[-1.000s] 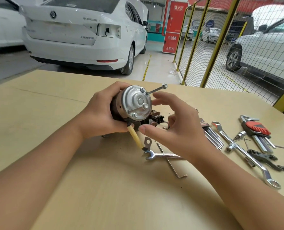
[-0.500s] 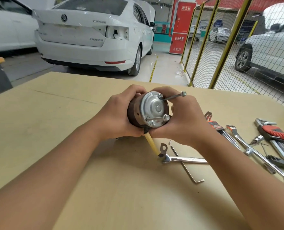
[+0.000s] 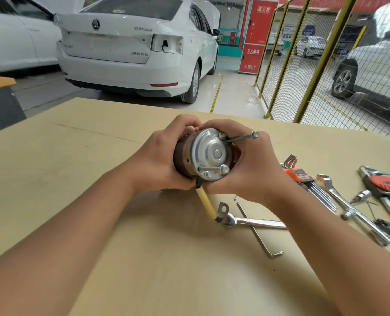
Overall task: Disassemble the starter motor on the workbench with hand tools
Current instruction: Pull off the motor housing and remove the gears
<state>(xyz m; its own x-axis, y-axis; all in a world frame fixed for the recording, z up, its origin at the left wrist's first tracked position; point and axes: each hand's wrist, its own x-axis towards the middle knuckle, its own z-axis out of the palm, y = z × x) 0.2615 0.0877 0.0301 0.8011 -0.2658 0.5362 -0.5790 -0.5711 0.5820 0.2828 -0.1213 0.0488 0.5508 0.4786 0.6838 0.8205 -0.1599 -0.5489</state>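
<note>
The starter motor (image 3: 208, 153), a dark cylinder with a silver end cap facing me, is held just above the workbench (image 3: 75, 156). My left hand (image 3: 159, 160) grips its body from the left. My right hand (image 3: 251, 165) grips it from the right, fingers curled over the top. A long through bolt (image 3: 241, 137) sticks out at the cap's upper right; a second bolt head (image 3: 224, 168) sits at the lower edge. A yellow-sleeved lead (image 3: 206, 205) with a metal terminal (image 3: 222, 210) hangs down to the bench.
A combination wrench (image 3: 255, 222) and a loose hex key (image 3: 257, 233) lie just below my right wrist. Hex key sets (image 3: 303, 179), more wrenches (image 3: 340, 197) and a socket bit (image 3: 360, 195) spread to the right. White cars and a yellow mesh fence stand beyond the bench.
My right hand, open beside the end cap a second ago, has closed around the motor's right side. Both hands now hold it, and the cap has turned a little.
</note>
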